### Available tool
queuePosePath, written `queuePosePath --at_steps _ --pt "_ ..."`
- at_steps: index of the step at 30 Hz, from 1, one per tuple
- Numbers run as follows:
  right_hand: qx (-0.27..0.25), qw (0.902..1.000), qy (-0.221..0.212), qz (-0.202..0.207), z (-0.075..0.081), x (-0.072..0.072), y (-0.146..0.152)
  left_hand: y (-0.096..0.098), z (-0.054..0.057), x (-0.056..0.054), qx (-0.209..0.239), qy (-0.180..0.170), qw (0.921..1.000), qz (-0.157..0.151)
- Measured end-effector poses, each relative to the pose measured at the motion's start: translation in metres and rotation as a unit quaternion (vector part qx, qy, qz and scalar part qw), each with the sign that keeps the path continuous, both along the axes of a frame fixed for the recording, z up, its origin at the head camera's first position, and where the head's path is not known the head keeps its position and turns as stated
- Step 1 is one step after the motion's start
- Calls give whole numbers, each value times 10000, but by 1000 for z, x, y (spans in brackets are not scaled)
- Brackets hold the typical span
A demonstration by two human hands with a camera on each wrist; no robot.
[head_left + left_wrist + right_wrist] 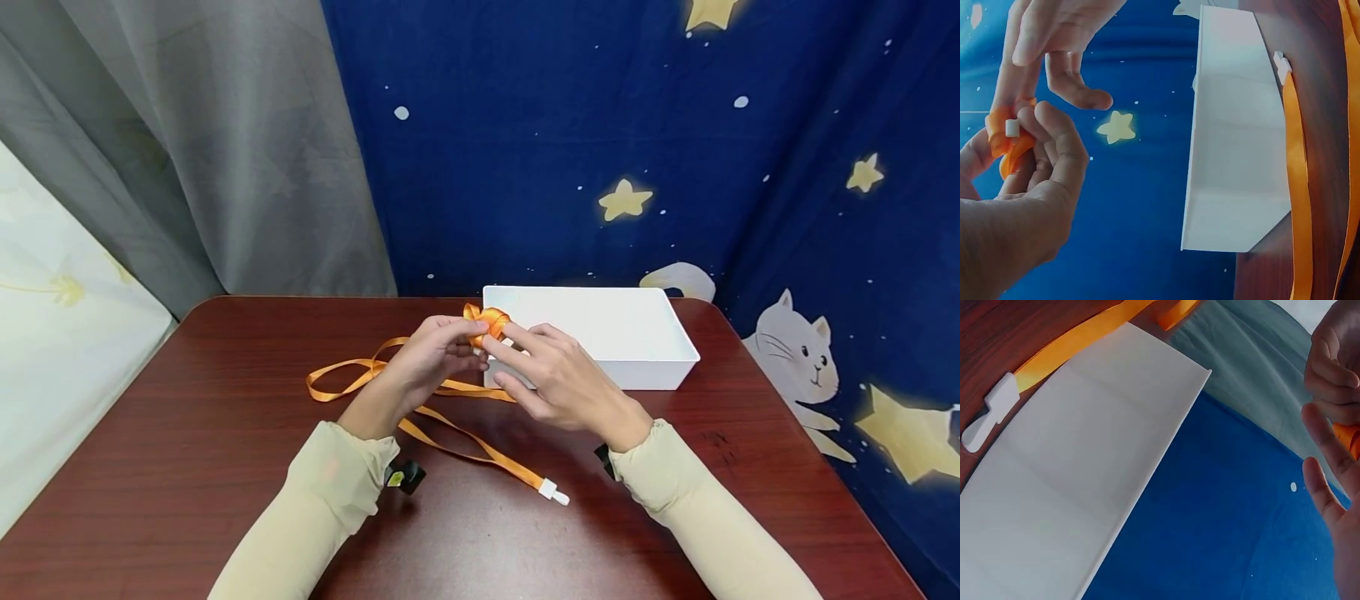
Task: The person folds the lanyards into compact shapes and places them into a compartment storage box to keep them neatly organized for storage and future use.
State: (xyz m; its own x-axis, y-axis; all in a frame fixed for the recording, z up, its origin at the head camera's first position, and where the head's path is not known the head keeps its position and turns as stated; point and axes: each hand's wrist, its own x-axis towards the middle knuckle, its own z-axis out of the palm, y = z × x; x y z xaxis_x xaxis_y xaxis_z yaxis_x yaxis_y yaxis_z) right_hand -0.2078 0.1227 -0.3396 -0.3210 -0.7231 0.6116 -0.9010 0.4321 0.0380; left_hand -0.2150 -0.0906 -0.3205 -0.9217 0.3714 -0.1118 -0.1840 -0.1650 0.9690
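While my left hand (431, 354) pinches a rolled orange bundle (492, 323) of ribbon between thumb and curled fingers, my right hand (562, 379) is mostly spread, index and middle fingers reaching straight onto the roll. Right thumb stands apart from it. Can't tell if those two fingertips sit inside the coil or just against it (fingers block the view). Bundle is held up off the table (187, 475), toward the middle of its back edge, by the left end of the white box (622, 375). Small white piece (1012, 128) shows on the roll in the left wrist view.

Box sits at the table's back edge, near the back right corner. Loose orange ribbon (333, 390) lies looped left of my hands. One strap (1079, 340) runs to a white clip (997, 409) along the box's near wall; another ends in a second clip (553, 492) between my forearms, farther from the back edge.
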Motion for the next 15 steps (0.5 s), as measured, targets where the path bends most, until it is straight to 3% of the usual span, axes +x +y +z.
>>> queuePosePath --at_steps 5,15 --pt "-100 9993 -344 87 -5 3 3 -3 0 -1 44 -278 9988 -389" --pt "-721 9925 -815 559 -10 6 4 -5 -4 -1 202 -552 9956 -723"
